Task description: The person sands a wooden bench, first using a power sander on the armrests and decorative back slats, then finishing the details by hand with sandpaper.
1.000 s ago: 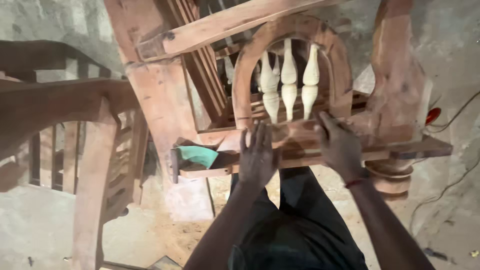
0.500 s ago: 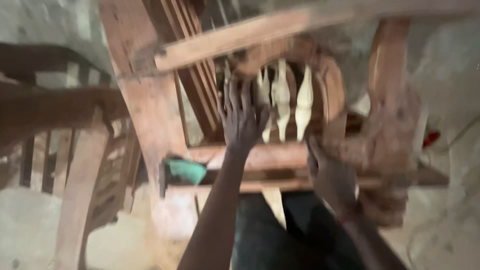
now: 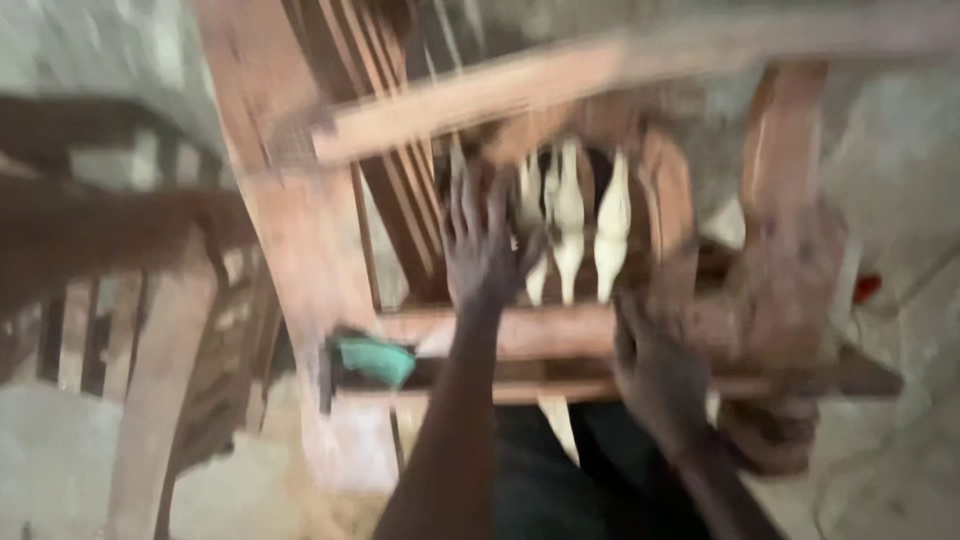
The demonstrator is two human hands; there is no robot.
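The picture is blurred by motion. A wooden chair frame [image 3: 520, 330] stands in front of me, with an arched back panel holding three pale turned spindles [image 3: 570, 230]. My left hand [image 3: 482, 240] is raised with fingers spread, against the left side of the arch beside the spindles. My right hand [image 3: 655, 365] rests lower, on the horizontal rail at the arch's right foot. A green object [image 3: 375, 358] sits at the left end of that rail.
More wooden furniture parts lean at the left [image 3: 150, 330]. A thick post [image 3: 785, 250] rises at the right, with a small red thing [image 3: 865, 288] beyond it. Pale dusty floor [image 3: 60, 460] lies around. My dark trousers [image 3: 560, 470] show below.
My left hand rose from the horizontal rail up to the arch beside the spindles. My right hand slid slightly lower along the rail. The view shook and blurred.
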